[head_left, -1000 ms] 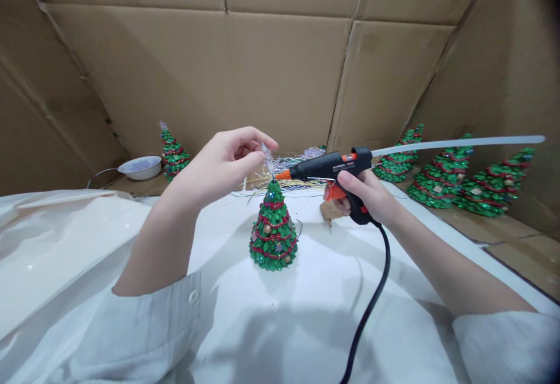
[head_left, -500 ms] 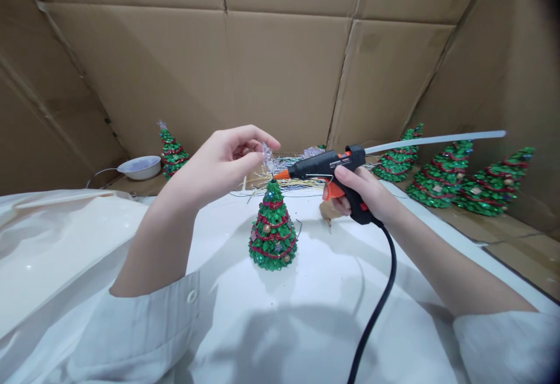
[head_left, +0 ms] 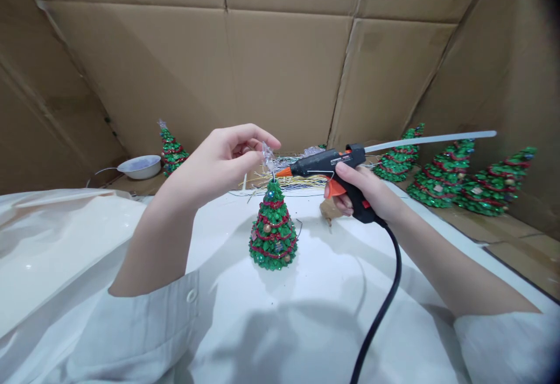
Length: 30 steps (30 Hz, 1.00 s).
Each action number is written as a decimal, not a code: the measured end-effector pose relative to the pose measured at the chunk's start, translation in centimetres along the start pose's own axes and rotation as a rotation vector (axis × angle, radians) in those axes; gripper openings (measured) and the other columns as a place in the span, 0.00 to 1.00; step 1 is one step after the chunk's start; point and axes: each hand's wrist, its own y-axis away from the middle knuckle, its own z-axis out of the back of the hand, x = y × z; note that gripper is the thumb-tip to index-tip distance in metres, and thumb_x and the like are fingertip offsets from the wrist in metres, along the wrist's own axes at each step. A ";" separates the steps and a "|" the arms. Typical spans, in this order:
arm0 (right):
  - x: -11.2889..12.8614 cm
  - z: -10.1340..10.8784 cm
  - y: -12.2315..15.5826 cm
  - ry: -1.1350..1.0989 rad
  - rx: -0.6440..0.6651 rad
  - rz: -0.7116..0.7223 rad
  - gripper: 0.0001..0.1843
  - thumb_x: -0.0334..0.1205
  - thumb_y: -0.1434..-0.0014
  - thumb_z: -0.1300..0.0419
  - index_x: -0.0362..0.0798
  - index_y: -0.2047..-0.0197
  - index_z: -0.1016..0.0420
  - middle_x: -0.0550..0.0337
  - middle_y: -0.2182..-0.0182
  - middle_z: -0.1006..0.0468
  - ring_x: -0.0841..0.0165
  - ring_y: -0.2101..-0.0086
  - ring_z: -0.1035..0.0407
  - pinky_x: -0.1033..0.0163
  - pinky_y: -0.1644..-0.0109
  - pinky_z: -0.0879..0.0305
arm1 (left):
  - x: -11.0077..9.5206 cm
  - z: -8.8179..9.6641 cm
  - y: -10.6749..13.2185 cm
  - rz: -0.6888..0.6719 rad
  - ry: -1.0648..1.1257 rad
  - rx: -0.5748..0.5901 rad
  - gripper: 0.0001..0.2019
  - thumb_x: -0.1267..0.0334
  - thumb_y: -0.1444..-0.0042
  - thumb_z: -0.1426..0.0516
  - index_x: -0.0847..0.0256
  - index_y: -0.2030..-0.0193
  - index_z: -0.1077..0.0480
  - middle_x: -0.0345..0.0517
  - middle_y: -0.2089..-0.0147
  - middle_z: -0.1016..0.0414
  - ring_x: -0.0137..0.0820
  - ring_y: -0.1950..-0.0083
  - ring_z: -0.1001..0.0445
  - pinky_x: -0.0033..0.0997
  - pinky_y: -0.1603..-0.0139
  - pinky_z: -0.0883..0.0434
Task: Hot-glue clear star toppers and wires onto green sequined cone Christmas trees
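White table point(head_left: 87, 238) lies open around small tree point(head_left: 273, 229).

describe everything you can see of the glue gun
The glue gun has a black plastic body with an orange nozzle tip and an orange trigger. A long, pale, translucent glue stick juts from its back, slanting up to the right. A thick black cord runs from the grip's bottom toward the camera. The right hand grips the handle, a finger on the trigger. It is held roughly level above the white surface, its nozzle pointing left, close to the top of the small green tree.
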 end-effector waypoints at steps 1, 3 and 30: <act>0.0 0.0 0.0 0.007 0.000 -0.002 0.27 0.60 0.47 0.43 0.44 0.82 0.33 0.64 0.91 0.38 0.76 0.88 0.43 0.70 0.86 0.45 | 0.1 0.0 0.0 -0.007 0.002 0.000 0.12 0.64 0.49 0.48 0.58 0.59 0.28 0.44 0.68 0.28 0.30 0.66 0.30 0.27 0.70 0.34; 0.1 -0.1 0.1 0.017 0.005 0.000 0.27 0.60 0.47 0.43 0.43 0.80 0.32 0.64 0.91 0.38 0.76 0.88 0.42 0.70 0.86 0.45 | 0.2 0.0 -0.1 -0.015 0.007 -0.001 0.12 0.64 0.49 0.48 0.58 0.59 0.28 0.44 0.68 0.28 0.30 0.66 0.30 0.27 0.70 0.34; 0.5 -0.1 0.3 0.031 0.041 -0.041 0.27 0.60 0.47 0.44 0.42 0.73 0.25 0.65 0.91 0.39 0.76 0.88 0.43 0.70 0.85 0.48 | 0.2 0.0 -0.1 0.019 0.031 -0.007 0.13 0.66 0.48 0.49 0.59 0.57 0.29 0.44 0.64 0.27 0.31 0.64 0.28 0.28 0.68 0.33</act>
